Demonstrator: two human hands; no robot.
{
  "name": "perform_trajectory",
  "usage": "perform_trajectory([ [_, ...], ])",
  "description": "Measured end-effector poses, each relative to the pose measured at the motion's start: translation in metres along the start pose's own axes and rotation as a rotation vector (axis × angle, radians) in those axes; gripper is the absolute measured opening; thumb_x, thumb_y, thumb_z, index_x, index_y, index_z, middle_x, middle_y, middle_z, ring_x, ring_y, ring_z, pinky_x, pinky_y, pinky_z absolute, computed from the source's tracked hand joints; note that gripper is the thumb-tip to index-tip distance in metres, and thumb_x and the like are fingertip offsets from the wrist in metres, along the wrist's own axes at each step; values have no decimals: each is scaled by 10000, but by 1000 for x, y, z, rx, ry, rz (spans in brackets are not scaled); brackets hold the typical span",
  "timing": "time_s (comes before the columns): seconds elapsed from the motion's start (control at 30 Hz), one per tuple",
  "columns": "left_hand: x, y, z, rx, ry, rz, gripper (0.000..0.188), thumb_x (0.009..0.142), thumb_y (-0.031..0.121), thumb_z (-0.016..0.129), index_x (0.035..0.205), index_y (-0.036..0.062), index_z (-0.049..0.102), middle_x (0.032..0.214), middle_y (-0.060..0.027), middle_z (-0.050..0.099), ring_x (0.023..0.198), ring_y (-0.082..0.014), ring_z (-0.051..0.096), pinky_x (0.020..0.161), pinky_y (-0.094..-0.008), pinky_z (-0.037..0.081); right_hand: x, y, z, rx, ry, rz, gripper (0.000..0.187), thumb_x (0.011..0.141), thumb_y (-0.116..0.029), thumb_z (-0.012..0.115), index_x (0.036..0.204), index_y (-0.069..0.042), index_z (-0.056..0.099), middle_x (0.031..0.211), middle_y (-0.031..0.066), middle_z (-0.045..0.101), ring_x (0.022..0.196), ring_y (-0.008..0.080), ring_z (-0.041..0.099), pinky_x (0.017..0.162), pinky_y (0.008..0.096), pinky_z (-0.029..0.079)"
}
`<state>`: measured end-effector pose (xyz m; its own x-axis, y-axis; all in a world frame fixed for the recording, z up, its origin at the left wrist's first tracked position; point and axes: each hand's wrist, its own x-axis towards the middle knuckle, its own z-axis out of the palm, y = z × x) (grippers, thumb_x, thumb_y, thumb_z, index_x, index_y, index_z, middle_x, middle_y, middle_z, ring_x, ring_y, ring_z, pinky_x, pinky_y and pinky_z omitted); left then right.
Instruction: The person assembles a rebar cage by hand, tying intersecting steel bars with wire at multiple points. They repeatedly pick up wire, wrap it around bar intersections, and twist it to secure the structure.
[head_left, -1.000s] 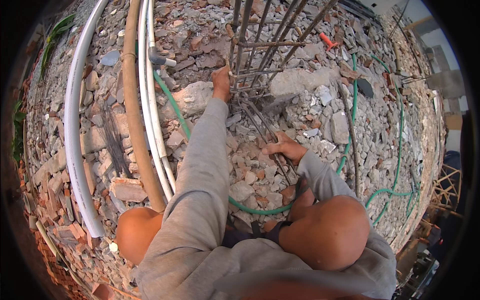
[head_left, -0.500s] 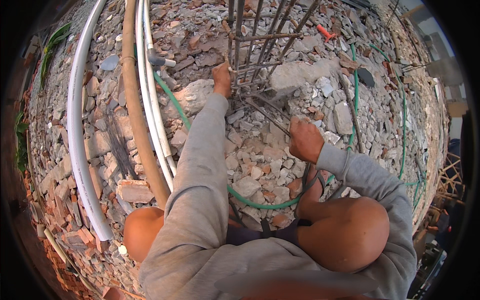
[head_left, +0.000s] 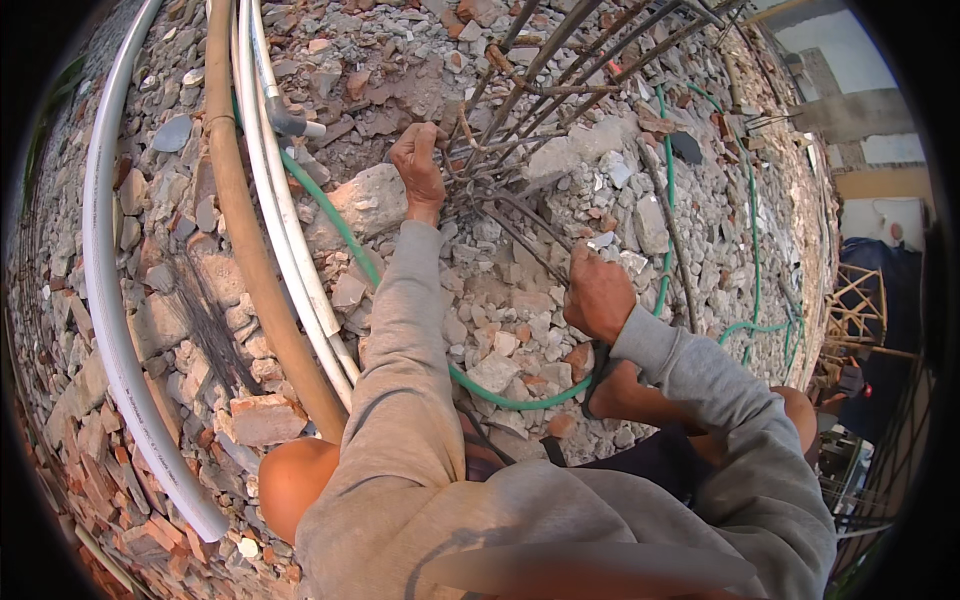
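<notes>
Grey-sleeved left hand (head_left: 418,172) stretches farther forward than right hand (head_left: 600,295).

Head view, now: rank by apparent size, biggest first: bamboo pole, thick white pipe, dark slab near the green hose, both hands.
1. Thick white pipe
2. Bamboo pole
3. Right hand and left hand: too alike to rank
4. Dark slab

rebar (head_left: 560,72) and bamboo (head_left: 232,190) are cut off above. the right hand (head_left: 600,293) hides one end of the rods (head_left: 525,242); the left hand (head_left: 418,172) hides its grip. the low shape (head_left: 590,572) is blurred.
</notes>
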<state>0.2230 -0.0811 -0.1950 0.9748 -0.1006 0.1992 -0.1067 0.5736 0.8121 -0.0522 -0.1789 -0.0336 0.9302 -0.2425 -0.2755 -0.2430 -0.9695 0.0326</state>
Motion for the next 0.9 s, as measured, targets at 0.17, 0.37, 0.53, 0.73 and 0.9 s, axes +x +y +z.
perform_trajectory([
  [0.17, -7, 28, -9, 118, -396, 36, 341, 976, 269, 602, 902, -34, 741, 798, -41, 693, 717, -125, 576, 705, -304, 441, -8, -6, 23, 24, 51, 60, 410, 742, -59, 694, 1075, 106, 520, 883, 276, 671, 689, 431, 722, 611, 501, 597],
  [0.37, 5, 10, -10, -66, -759, -189, 438, 951, 363, 612, 1086, -36, 730, 946, -158, 721, 816, -222, 641, 747, -337, 506, -11, -10, 25, 123, 46, 95, 464, 710, -28, 737, 1091, 102, 508, 903, 241, 638, 685, 404, 723, 594, 473, 600],
  [0.53, -16, -18, 0, -286, -430, -251, 388, 912, 366, 656, 997, -12, 683, 768, -61, 570, 635, -159, 451, 592, -320, 345, -14, -18, 39, 214, 49, 148, 567, 703, -32, 736, 1186, 137, 494, 916, 253, 628, 721, 415, 720, 616, 486, 596],
  [0.73, -7, -5, 4, -169, -632, -233, 238, 834, 228, 723, 809, 28, 596, 723, 3, 514, 623, -89, 413, 562, -293, 279, -20, -28, 59, 410, -18, 199, 663, 694, -47, 737, 1272, 148, 475, 954, 286, 642, 789, 466, 702, 689, 507, 590],
  [0.9, -7, -1, 9, -250, -594, -221, 276, 824, 245, 749, 780, 28, 586, 705, 27, 492, 623, -98, 407, 562, -300, 271, -9, 27, 75, 412, 5, 18, 543, 694, -22, 691, 1187, 111, 508, 935, 290, 657, 777, 472, 703, 698, 522, 583],
])
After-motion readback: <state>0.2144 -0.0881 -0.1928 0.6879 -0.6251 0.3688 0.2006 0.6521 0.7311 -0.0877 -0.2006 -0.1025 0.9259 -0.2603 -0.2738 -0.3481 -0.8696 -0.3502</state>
